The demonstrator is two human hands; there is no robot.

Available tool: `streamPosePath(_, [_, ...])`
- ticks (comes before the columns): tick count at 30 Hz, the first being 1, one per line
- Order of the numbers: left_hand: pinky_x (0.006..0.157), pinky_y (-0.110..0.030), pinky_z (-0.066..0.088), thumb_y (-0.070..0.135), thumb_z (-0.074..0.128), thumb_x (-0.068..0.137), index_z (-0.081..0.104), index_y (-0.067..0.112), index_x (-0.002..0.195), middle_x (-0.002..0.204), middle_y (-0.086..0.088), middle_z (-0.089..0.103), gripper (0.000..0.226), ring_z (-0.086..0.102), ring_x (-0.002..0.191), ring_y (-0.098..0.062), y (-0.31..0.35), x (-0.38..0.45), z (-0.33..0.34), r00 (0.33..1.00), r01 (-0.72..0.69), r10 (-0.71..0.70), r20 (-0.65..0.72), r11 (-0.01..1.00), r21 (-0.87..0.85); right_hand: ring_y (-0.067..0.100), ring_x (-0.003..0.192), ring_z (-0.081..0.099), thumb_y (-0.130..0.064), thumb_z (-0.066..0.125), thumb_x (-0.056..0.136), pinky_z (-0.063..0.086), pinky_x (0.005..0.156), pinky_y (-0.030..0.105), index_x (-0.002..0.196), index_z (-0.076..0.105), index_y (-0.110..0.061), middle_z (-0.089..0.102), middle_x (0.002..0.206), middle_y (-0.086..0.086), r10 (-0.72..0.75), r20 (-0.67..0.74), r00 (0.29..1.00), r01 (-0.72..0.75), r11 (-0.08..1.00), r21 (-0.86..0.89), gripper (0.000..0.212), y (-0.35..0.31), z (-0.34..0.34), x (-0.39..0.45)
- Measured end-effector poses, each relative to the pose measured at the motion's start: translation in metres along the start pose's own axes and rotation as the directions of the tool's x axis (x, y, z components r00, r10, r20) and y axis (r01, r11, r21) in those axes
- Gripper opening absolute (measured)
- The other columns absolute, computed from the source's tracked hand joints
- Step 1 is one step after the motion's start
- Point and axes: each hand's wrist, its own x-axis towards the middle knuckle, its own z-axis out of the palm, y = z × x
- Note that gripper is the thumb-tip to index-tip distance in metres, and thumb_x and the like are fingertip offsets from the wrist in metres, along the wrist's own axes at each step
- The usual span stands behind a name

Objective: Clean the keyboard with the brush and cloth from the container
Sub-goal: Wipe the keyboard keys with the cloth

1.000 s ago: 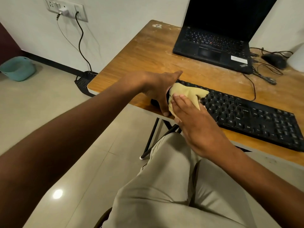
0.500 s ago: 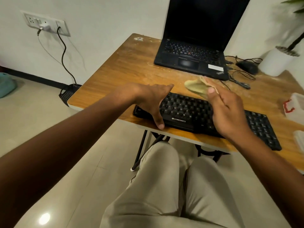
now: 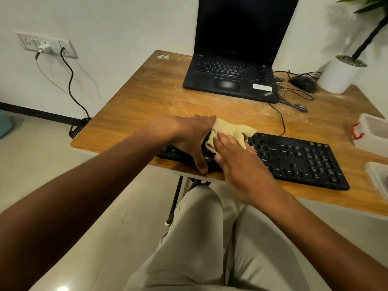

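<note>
Right hand (image 3: 235,162) on left-right keyboard (image 3: 294,160)

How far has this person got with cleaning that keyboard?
Done: the cloth is out of the container. In hand: the right hand presses the cloth flat on the keyboard, over its middle keys, while the left hand steadies its left part. Left: the keys to the right lie uncovered. No brush is in view, so brushing cannot be judged.

Soft matt yellow cloth (image 3: 233,131), black plastic keyboard (image 3: 298,158), scuffed wood-grain table (image 3: 147,97) (dusty), glossy floor tiles (image 3: 52,185)
</note>
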Motion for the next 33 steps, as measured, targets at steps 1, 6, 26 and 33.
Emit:
streamPosePath(1, [0.125, -0.048, 0.024, 0.057, 0.096, 0.056, -0.010, 0.023, 0.164, 0.172, 0.000, 0.015, 0.155, 0.016, 0.156, -0.025, 0.000, -0.001, 0.000, 1.000, 0.001, -0.001, -0.001, 1.000, -0.002, 0.006, 0.156, -0.006, -0.033, 0.028, 0.113, -0.007, 0.119, 0.028, 0.165, 0.011, -0.024, 0.000, 0.172, -0.009, -0.004, 0.006, 1.000, 0.004, 1.000, 0.003, 0.055, -0.001, 0.000, -0.006])
streamPosePath(6, [0.127, -0.048, 0.022, 0.052, 0.096, 0.059, -0.013, 0.020, 0.164, 0.173, -0.002, 0.012, 0.154, 0.013, 0.158, -0.025, 0.003, -0.002, 0.001, 1.000, 0.002, -0.002, -0.006, 1.000, 0.013, -0.010, 0.144, -0.017, -0.036, 0.024, 0.113, -0.016, 0.112, 0.019, 0.163, 0.005, -0.032, -0.006, 0.169, -0.020, -0.036, 0.091, 0.995, 0.030, 0.997, 0.065, 0.054, -0.013, -0.008, -0.042])
streamPosePath(26, [0.127, -0.051, 0.004, 0.054, 0.096, 0.057, -0.040, 0.029, 0.152, 0.174, -0.004, 0.004, 0.168, -0.009, 0.158, -0.034, -0.002, -0.002, 0.004, 0.999, 0.043, -0.043, 0.008, 0.995, -0.093, 0.015, 0.158, 0.005, -0.029, 0.034, 0.111, 0.009, 0.126, 0.042, 0.157, 0.035, -0.014, 0.018, 0.170, 0.004, -0.053, -0.067, 0.996, 0.054, 0.998, 0.011, 0.048, -0.007, 0.006, 0.017])
streamPosePath(33, [0.128, -0.045, -0.005, 0.053, 0.096, 0.060, -0.039, 0.025, 0.153, 0.174, -0.005, 0.006, 0.166, -0.003, 0.159, -0.026, 0.001, -0.004, 0.003, 1.000, 0.000, 0.001, 0.002, 0.995, -0.101, 0.006, 0.157, 0.001, -0.032, 0.030, 0.112, -0.001, 0.124, 0.031, 0.163, 0.019, -0.024, 0.013, 0.171, -0.007, -0.102, -0.044, 0.994, 0.106, 0.989, 0.101, 0.053, -0.010, 0.001, -0.020])
